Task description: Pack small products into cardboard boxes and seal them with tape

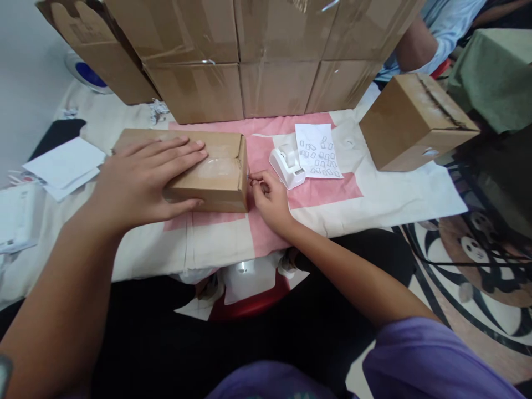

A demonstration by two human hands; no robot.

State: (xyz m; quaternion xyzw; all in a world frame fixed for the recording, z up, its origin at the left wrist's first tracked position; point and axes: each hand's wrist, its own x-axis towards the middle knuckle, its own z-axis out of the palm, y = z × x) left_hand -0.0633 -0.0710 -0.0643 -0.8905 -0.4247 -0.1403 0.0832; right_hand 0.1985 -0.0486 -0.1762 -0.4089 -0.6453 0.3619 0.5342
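Note:
A closed cardboard box [224,147] with clear tape along its top lies in front of me on the pink and white cloth. My left hand [149,172] rests on its top and near side, fingers stretched out. At the box's right end, my right hand [268,197] has thumb and forefinger pinched together against the end face. Whatever sits in that pinch is too small to make out. Just beyond my right hand stands a white tape dispenser [287,166], partly on a paper sheet [324,152] marked with small drawn rectangles.
Stacked cardboard boxes [278,88] form a wall at the back. Another carton [401,124] stands at the right, near a person's sleeve [453,27]. White papers [68,160] lie at the left by a white case [19,216]. A red stool [249,305] shows below the table edge.

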